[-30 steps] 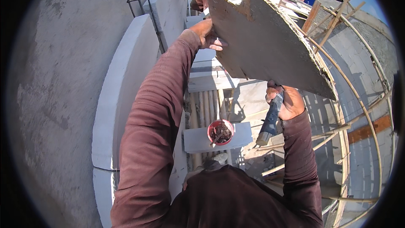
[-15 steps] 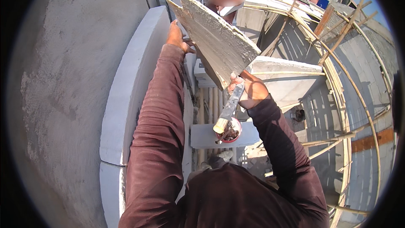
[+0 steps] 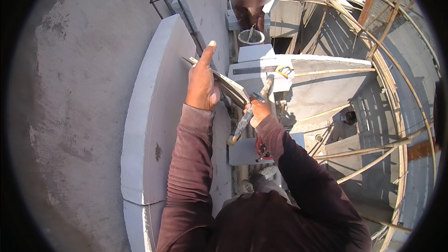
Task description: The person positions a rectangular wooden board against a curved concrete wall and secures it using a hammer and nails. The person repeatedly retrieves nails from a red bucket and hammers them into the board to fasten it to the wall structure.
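My right hand (image 3: 257,113) is closed round the taped, stick-like handle (image 3: 240,128) of a flat, board-like tool. The tool's mortar-caked blade (image 3: 232,87) is seen nearly edge-on. My left hand (image 3: 200,86) grips this blade toward its far end, the blade passing between the upright thumb and the fingers, which are partly hidden. Close to the left hand stands the curved wall of pale blocks (image 3: 161,107). Just beyond my right hand, a short stick-like piece (image 3: 269,88) shows; what it belongs to is unclear.
A red bucket (image 3: 261,148) rests on a block plank (image 3: 238,153) below my right forearm. Ahead, stacked blocks (image 3: 255,53) bear a flat metal strip (image 3: 254,70) and a yellow tape measure (image 3: 283,71). Farther off are a white bucket (image 3: 251,37) and a co-worker (image 3: 249,14). Bamboo scaffolding (image 3: 392,93) curves rightward.
The tool has turned from showing its broad face to nearly edge-on and come lower. Both hands moved with it, and the view shifted, revealing the stacked blocks and white bucket.
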Demonstrator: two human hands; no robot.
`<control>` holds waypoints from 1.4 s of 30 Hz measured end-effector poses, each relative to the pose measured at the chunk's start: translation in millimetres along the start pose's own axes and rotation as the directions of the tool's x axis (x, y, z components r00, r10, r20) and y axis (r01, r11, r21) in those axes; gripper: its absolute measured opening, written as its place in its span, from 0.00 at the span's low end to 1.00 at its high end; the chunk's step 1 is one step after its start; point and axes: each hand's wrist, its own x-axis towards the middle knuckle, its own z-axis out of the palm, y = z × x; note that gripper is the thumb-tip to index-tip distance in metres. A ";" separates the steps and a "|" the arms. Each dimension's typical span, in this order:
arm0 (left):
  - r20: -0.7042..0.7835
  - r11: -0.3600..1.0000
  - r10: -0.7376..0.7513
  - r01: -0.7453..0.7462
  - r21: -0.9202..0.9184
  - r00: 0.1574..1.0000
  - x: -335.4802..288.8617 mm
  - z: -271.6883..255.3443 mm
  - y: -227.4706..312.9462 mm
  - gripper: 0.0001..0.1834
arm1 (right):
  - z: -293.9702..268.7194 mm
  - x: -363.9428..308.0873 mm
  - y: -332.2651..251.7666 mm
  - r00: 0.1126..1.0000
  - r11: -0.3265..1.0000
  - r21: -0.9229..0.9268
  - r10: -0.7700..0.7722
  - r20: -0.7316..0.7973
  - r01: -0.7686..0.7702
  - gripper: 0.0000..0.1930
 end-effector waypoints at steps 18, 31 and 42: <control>0.117 0.456 -0.136 -0.042 0.889 0.984 172.5 19.8 133.1 0.27 | -111.9 -100.8 -47.6 0.961 0.953 -0.303 0.056 0.269 0.029 0.14; 0.059 0.447 -0.220 0.047 0.893 0.974 279.2 0.9 75.4 0.23 | -431.4 -263.5 38.9 0.743 0.866 -0.495 -0.289 -0.604 -0.067 0.13; 0.012 0.405 -0.180 0.063 0.912 0.984 345.2 -53.4 64.6 0.17 | -428.9 -234.1 41.5 0.774 0.862 -0.484 -0.203 -0.600 -0.149 0.11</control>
